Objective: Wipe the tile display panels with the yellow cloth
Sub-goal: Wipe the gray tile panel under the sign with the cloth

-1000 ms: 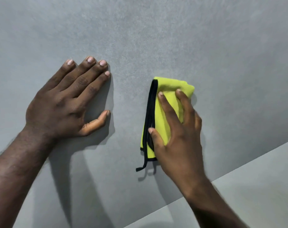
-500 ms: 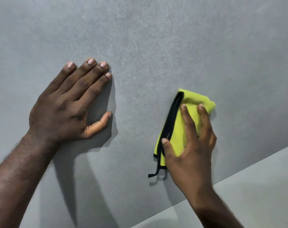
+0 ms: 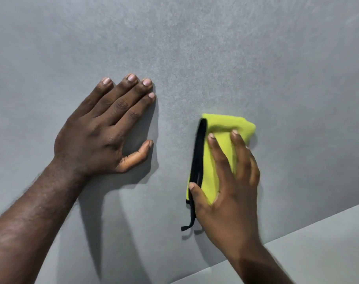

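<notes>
A grey tile display panel (image 3: 195, 58) fills most of the view. My left hand (image 3: 105, 130) lies flat on it, fingers straight and together, thumb out to the side. A folded yellow cloth (image 3: 219, 130) with a black edge lies against the panel right of that hand. My right hand (image 3: 230, 191) presses the cloth to the panel with straight fingers, and its thumb rests by the black edge. A black loop hangs from the cloth's lower end. The hand covers the cloth's lower right part.
A lighter grey panel (image 3: 318, 253) adjoins the dark one at the lower right, along a slanted straight edge. Both hands cast shadows on the dark panel below them.
My right hand slid the cloth right and down, then back left towards my left hand, and the cloth now stands more upright. My left hand has stayed flat on the panel.
</notes>
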The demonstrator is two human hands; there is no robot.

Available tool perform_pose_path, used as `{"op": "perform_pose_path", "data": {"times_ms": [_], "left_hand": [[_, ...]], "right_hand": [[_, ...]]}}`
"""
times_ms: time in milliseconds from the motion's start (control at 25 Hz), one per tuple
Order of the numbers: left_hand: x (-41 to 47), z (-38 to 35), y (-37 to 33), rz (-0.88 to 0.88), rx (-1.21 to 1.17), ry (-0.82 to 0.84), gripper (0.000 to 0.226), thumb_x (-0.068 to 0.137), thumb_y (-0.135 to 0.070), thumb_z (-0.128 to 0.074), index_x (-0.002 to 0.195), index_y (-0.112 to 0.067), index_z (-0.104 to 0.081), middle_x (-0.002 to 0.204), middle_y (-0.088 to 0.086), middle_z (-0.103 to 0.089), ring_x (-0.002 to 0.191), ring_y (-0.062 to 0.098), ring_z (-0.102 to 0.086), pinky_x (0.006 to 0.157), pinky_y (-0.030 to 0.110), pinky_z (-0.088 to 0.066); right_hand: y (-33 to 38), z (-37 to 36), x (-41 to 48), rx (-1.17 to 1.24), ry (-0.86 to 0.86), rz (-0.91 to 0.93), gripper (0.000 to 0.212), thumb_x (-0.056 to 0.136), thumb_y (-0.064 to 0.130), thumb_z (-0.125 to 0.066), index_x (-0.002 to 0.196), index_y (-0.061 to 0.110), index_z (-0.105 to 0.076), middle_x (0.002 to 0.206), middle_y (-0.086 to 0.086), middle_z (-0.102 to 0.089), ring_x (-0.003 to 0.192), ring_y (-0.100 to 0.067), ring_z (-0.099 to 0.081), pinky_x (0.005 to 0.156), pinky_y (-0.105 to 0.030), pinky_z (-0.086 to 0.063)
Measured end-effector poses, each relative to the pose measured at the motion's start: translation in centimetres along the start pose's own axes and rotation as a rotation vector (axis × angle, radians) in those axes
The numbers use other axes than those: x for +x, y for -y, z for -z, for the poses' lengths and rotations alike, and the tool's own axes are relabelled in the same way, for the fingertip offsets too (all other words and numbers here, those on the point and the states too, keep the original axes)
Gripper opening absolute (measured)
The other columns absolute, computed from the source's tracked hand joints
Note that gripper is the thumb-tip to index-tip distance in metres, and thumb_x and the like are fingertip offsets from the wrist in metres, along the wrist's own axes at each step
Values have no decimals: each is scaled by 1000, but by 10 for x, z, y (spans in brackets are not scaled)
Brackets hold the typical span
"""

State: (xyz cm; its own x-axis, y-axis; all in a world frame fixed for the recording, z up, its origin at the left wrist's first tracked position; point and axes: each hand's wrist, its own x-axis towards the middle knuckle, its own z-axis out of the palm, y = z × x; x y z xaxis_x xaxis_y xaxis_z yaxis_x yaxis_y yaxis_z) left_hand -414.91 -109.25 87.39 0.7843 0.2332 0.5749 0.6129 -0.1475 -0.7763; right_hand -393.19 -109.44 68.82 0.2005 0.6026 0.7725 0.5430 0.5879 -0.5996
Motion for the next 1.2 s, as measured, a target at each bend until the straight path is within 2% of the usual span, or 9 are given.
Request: {"op": "perform_pose_path", "data": {"times_ms": [120, 280, 440, 600, 800, 960, 1000, 1120, 1200], "left_hand": [[1, -2, 0, -3, 5, -3, 74, 102, -44, -65, 159, 0, -49, 169, 17, -42, 158, 36, -39, 125, 61, -38], [0, -3, 6, 201, 31, -103, 72, 105, -42, -61, 160, 3, -47, 170, 20, -38, 160, 38, -35, 127, 58, -35], [-7, 5, 21, 288, -11, -100, 72, 107, -43, -55, 163, 0, -43, 174, 17, -34, 162, 35, -31, 130, 57, -29], [-48, 22, 53, 291, 25, -88, 74, 106, -45, -55, 165, -2, -40, 176, 14, -30, 164, 33, -29, 131, 58, -28], [-87, 31, 83, 290, 42, -101, 75, 105, -46, -53, 166, -4, -39, 177, 14, -28, 164, 34, -29, 130, 60, -28], [-115, 31, 92, 296, 70, -111, 76, 107, -45, -50, 168, -3, -33, 177, 14, -26, 165, 33, -25, 131, 59, -26], [-118, 30, 92, 294, 70, -116, 76, 107, -44, -49, 168, -1, -33, 177, 15, -26, 165, 33, -25, 132, 59, -25], [-117, 27, 92, 288, 57, -142, 74, 106, -41, -50, 165, 3, -37, 175, 19, -31, 163, 36, -29, 131, 59, -26], [-119, 26, 91, 301, 41, -169, 73, 105, -40, -52, 163, 4, -40, 173, 21, -33, 162, 37, -31, 131, 58, -27]], "right_hand": [[-17, 16, 47, -47, -100, 116, 88, 91, 44, -76, 166, 34, -31, 178, 5, -8, 163, -25, -14, 130, -39, -16], [-15, 1, 37, 1, -289, -89, 67, 93, 36, -69, 155, 25, -46, 175, 1, -22, 160, -30, -24, 126, -55, -26], [31, -19, 64, -249, -87, 398, 63, 101, 50, -56, 160, 45, -34, 177, 14, -11, 163, -23, -13, 118, -49, -28], [58, -6, 106, -47, -311, -61, 64, 103, 50, -51, 163, 45, -31, 177, 12, -11, 162, -26, -16, 124, -60, -26], [122, -25, 123, -388, -143, 542, 62, 106, 49, -51, 164, 47, -29, 177, 11, -12, 162, -24, -16, 118, -44, -30], [138, -29, 134, -108, -347, -76, 64, 104, 49, -46, 164, 50, -24, 177, 15, -7, 161, -24, -15, 122, -61, -28], [147, -41, 120, -136, -332, -69, 64, 104, 49, -45, 165, 50, -24, 177, 14, -6, 162, -24, -13, 123, -60, -27], [177, -58, 112, -384, -143, 501, 62, 106, 49, -47, 165, 44, -29, 178, 9, -10, 163, -23, -14, 125, -45, -23], [183, -44, 143, -409, -173, 524, 62, 106, 49, -48, 165, 42, -30, 177, 8, -13, 162, -22, -17, 128, -40, -20]]}}
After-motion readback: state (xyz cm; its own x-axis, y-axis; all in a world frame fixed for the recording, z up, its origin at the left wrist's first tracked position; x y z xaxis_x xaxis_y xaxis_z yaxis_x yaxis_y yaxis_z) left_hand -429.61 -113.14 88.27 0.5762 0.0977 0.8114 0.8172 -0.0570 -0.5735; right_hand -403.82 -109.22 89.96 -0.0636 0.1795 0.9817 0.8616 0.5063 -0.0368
